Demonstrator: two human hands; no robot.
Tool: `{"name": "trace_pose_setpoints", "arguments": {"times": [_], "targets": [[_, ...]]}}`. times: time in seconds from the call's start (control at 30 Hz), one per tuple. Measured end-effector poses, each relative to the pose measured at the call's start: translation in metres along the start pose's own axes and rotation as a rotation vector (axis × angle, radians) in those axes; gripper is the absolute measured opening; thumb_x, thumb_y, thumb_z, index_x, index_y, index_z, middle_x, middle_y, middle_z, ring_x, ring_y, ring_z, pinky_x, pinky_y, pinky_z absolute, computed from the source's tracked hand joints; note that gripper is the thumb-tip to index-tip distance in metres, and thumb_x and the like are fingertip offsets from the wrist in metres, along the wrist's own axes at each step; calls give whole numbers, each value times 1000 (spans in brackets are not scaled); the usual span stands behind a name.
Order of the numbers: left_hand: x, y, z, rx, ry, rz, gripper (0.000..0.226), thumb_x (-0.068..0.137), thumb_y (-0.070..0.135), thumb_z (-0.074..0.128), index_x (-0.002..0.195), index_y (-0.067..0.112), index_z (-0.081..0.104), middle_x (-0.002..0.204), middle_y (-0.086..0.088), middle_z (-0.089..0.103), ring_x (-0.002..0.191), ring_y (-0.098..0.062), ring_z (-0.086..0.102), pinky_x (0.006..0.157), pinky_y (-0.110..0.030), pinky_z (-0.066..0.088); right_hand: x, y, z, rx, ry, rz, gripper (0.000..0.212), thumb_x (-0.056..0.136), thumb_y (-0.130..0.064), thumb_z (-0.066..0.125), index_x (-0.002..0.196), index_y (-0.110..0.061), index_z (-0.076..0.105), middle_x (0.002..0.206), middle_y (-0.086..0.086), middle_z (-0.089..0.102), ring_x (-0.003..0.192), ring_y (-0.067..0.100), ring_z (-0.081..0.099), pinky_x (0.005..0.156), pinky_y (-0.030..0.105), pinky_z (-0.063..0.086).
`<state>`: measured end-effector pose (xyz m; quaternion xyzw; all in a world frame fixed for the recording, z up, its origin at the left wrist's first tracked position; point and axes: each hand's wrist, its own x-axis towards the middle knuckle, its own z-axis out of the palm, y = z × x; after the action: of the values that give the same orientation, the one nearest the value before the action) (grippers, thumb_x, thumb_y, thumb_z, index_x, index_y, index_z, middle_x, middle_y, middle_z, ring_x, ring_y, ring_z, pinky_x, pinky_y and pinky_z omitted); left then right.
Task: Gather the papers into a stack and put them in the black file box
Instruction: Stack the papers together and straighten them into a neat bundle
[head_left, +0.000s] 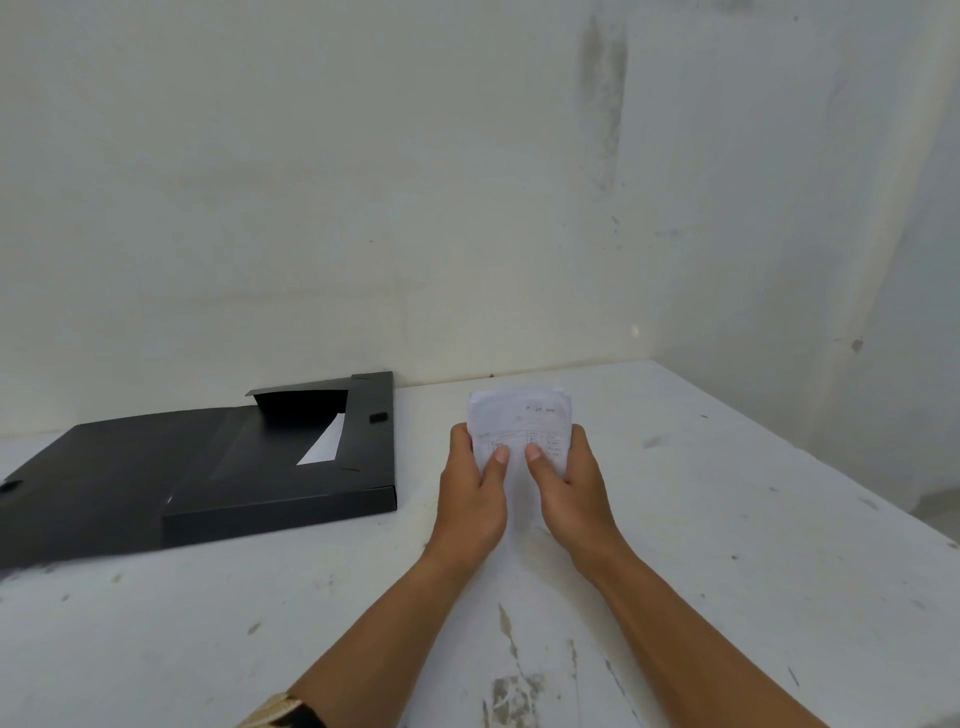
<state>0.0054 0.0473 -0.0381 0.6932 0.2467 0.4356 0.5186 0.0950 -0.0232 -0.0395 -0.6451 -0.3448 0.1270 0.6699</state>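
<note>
Now both hands are gripping the papers, holding the stack upright toward the counter's far edge, close to the wall. The left hand is clamping the left side and the right hand the right, thumbs pressing on the printed front, the other fingers curling behind, out of view. The sheets are looking light and floppy, the top corners already rounding over, so pinching low at both side edges is probably keeping them squared; a loose one-handed hold would likely be letting them fan or slip. There is printing on the front, what looks like a small table and some lines, too blurred to read. The black file box is lying open at the counter's far-left side, well apart from the stack, something white showing inside.
</note>
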Motion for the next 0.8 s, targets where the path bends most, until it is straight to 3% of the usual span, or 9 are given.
{"name": "trace_pose_setpoints", "arguments": {"times": [0.13,0.2,0.27,0.33,0.4,0.5,0.57,0.7,0.8], "targets": [[1,13,-9,89,137,43,44,94,15,66,128,22,40,125,4,54,111,-10,57,83,-15,53,3,-12,-8,-195,36,-159,7,95,-17,57,102,-16,55,89,-5,65,80,17,65,61,22,52],[8,31,-21,322,212,248,72,86,18,74,144,18,31,141,3,43,124,-11,44,106,-25,37,9,-31,-17,-420,26,-352,9,93,-19,57,91,-20,49,76,-1,61,67,22,58,54,29,44],[16,60,-30,566,145,410,80,86,21,73,151,19,25,145,6,39,128,-11,36,111,-28,22,16,-55,-23,-626,-65,-500,16,93,-22,56,86,-26,42,72,-3,57,62,24,52,54,33,41],[24,83,-35,595,-26,389,68,92,18,66,146,23,26,130,8,49,113,-10,47,100,-24,34,21,-77,-26,-742,-131,-608,15,94,-24,54,85,-26,42,72,-5,56,63,24,53,56,37,44],[29,92,-38,515,-168,305,46,97,15,59,135,23,33,115,3,57,92,-6,58,75,-16,45,23,-91,-27,-811,-159,-685,7,95,-23,53,89,-21,48,75,-4,59,66,25,54,58,38,45],[27,90,-43,505,-179,321,18,101,14,52,116,19,45,101,2,62,81,-2,58,58,-12,44,25,-98,-31,-879,-178,-738,5,92,-23,56,95,-18,54,76,-2,61,67,24,53,60,35,40],[25,83,-43,408,-134,285,12,100,15,53,111,16,48,97,3,62,83,-5,59,61,-14,45,26,-94,-38,-819,-108,-659,21,86,-28,66,103,-22,56,82,-7,61,73,19,53,66,32,39],[24,66,-44,102,-72,95,17,98,20,57,115,18,55,111,4,65,102,-14,64,82,-30,55,24,-79,-55,-277,31,-207,65,75,-31,82,127,-26,44,108,-6,60,92,13,62,74,28,51],[23,53,-39,33,-77,37,21,98,23,60,117,20,55,116,4,66,109,-16,65,93,-40,55,21,-56,-57,-19,-93,25,49,81,-24,78,125,-22,55,113,-3,68,98,16,68,72,27,55]]}}
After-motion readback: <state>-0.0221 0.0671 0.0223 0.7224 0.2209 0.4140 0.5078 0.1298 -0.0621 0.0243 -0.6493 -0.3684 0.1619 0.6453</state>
